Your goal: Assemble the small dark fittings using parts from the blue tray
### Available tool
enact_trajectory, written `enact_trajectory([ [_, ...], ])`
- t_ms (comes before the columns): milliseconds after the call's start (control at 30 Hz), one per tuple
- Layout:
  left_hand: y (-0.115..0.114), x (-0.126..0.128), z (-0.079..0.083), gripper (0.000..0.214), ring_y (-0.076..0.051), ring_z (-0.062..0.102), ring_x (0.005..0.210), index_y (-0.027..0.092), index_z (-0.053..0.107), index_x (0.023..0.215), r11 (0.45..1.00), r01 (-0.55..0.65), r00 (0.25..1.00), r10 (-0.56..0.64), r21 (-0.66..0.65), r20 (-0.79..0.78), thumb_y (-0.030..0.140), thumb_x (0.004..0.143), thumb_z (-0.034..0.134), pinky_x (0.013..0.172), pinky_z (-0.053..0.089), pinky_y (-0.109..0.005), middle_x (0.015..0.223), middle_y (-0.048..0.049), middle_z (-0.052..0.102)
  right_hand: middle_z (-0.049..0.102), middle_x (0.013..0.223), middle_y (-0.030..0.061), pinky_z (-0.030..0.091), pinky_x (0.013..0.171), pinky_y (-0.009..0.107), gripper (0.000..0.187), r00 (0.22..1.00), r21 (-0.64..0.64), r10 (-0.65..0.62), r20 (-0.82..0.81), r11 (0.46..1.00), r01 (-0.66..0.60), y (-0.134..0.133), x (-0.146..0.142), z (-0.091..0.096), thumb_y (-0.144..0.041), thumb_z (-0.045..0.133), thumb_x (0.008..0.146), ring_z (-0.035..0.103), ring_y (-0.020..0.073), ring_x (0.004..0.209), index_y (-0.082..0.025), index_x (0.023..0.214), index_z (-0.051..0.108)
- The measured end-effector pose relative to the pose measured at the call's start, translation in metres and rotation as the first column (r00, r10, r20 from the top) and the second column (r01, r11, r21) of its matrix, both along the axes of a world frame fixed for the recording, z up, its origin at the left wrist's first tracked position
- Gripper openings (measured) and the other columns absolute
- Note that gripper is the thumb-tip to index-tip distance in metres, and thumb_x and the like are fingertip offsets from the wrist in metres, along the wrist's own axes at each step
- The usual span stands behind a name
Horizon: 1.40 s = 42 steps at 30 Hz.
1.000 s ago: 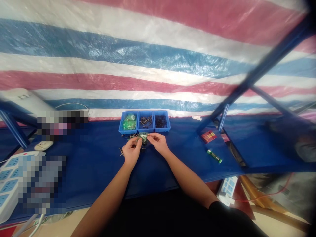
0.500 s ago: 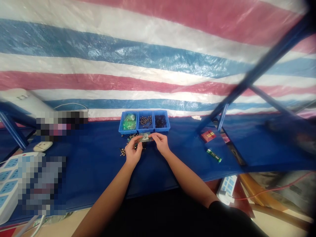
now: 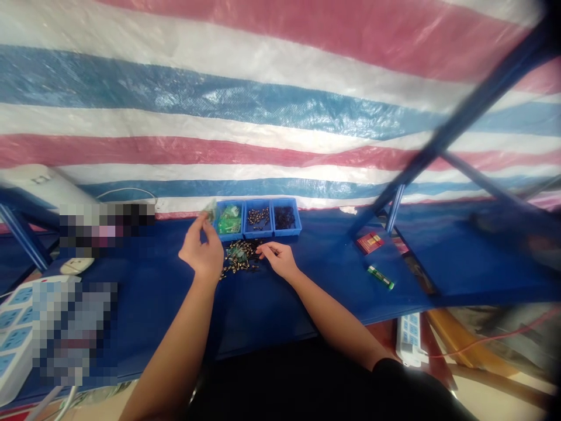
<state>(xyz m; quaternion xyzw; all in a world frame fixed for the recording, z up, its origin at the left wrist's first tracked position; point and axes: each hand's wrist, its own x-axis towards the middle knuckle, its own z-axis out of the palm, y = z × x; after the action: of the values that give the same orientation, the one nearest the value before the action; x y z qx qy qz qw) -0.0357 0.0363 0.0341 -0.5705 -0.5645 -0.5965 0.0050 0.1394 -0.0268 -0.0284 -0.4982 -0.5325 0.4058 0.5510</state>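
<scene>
My left hand (image 3: 202, 250) is raised at the left end of the blue bins, pinching a small clear plastic bag (image 3: 211, 209) between thumb and fingertips. That bag is beside the left bin's rim. On the table below the bins lies a pile of small brass-and-dark metal parts (image 3: 239, 264), with a greenish clear bag among them. At the pile's right edge is my right hand (image 3: 281, 260), its fingers pressed together; whatever they hold is too small to make out.
Three joined blue bins (image 3: 258, 235) contain green-tinted bags, brass-coloured parts and small black parts. On the right lie a red box (image 3: 369, 242) and a green tube (image 3: 380, 277). A white power strip (image 3: 21, 327) is at left. A blue metal post (image 3: 421, 155) slants up on the right.
My left hand has moved left and up with the bag, away from my right hand. The right hand has let go of the bag and shifted slightly down, beside the pile.
</scene>
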Motion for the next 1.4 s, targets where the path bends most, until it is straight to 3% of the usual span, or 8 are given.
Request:
enact_trajectory([
  [133,0.033,-0.010,-0.009,0.040,-0.025,0.060,0.117,0.013,0.054,0.132,0.993,0.078,0.992,-0.068,0.093,-0.106,0.023,0.093,0.050,0.103,0.044,-0.040,0.125,-0.0153,0.063,0.074,0.079,0.0059,0.054,0.065,0.028,0.029,0.999,-0.009,0.012,0.043,1.000,-0.012,0.000,-0.001,-0.003,-0.041,0.056,0.088,0.069,0.0174,0.065,-0.018,0.088,0.073],
  [300,0.051,-0.008,-0.039,0.026,-0.030,0.059,0.117,0.018,0.068,0.109,0.911,0.366,0.835,-0.411,-0.187,-0.366,0.026,0.088,0.054,0.108,0.037,-0.051,0.110,-0.0119,0.071,0.074,0.079,0.0039,0.052,0.064,0.027,0.028,0.986,-0.032,0.037,0.163,0.999,-0.032,0.000,0.003,-0.002,-0.039,0.053,0.090,0.067,0.0165,0.066,-0.020,0.090,0.074],
  [400,0.051,-0.010,-0.046,0.028,-0.028,0.062,0.112,0.021,0.067,0.113,0.912,0.359,0.838,-0.409,-0.200,-0.361,0.026,0.089,0.053,0.106,0.039,-0.050,0.108,-0.0095,0.072,0.073,0.079,0.0030,0.049,0.063,0.027,0.025,0.963,-0.002,0.032,0.269,0.999,-0.033,0.001,0.004,0.000,-0.036,0.054,0.089,0.063,0.0153,0.063,-0.021,0.091,0.074],
  [633,0.011,-0.009,-0.035,0.026,-0.027,0.062,0.112,0.018,0.068,0.108,0.906,0.378,0.831,-0.422,-0.190,-0.362,0.025,0.090,0.051,0.101,0.044,-0.042,0.110,-0.0110,0.070,0.068,0.080,0.0031,0.047,0.075,0.030,0.019,0.809,0.081,0.139,0.572,0.971,-0.224,0.000,0.001,0.002,-0.028,0.072,0.076,0.058,0.0189,0.081,-0.023,0.094,0.074],
  [800,-0.031,-0.003,-0.051,0.021,-0.023,0.066,0.090,0.019,0.068,0.102,0.899,0.366,0.832,-0.433,-0.242,-0.347,0.024,0.089,0.053,0.087,0.048,-0.036,0.098,-0.0084,0.072,0.068,0.086,0.0045,0.046,0.079,0.031,0.015,0.736,0.092,0.134,0.664,0.962,-0.257,0.003,0.001,-0.006,-0.017,0.067,0.080,0.056,0.0187,0.081,-0.021,0.093,0.074],
  [1067,-0.031,0.007,-0.070,0.019,-0.025,0.065,0.088,0.019,0.067,0.097,0.834,0.443,0.708,-0.551,-0.329,-0.442,0.023,0.090,0.050,0.081,0.045,-0.038,0.094,-0.0087,0.071,0.065,0.089,0.0068,0.044,0.079,0.033,0.015,0.640,0.123,0.073,0.765,0.958,-0.258,0.002,0.004,-0.008,-0.021,0.057,0.090,0.052,0.0198,0.082,-0.021,0.093,0.072],
  [1200,-0.030,0.008,-0.072,0.020,-0.025,0.064,0.088,0.020,0.067,0.097,0.818,0.459,0.697,-0.574,-0.347,-0.430,0.024,0.090,0.049,0.081,0.045,-0.038,0.095,-0.0088,0.071,0.066,0.092,0.0074,0.045,0.080,0.033,0.015,0.683,0.131,0.059,0.728,0.966,-0.222,0.000,0.003,-0.004,-0.019,0.054,0.091,0.053,0.0200,0.084,-0.020,0.093,0.069],
  [1400,-0.033,0.008,-0.069,0.023,-0.024,0.064,0.092,0.020,0.064,0.108,0.796,0.509,0.700,-0.604,-0.327,-0.381,0.025,0.090,0.051,0.086,0.045,-0.039,0.098,-0.0083,0.070,0.068,0.084,0.0022,0.047,0.073,0.029,0.009,0.889,0.099,-0.002,0.457,0.994,-0.048,0.001,0.002,-0.003,-0.024,0.060,0.085,0.059,0.0168,0.076,-0.022,0.090,0.068],
])
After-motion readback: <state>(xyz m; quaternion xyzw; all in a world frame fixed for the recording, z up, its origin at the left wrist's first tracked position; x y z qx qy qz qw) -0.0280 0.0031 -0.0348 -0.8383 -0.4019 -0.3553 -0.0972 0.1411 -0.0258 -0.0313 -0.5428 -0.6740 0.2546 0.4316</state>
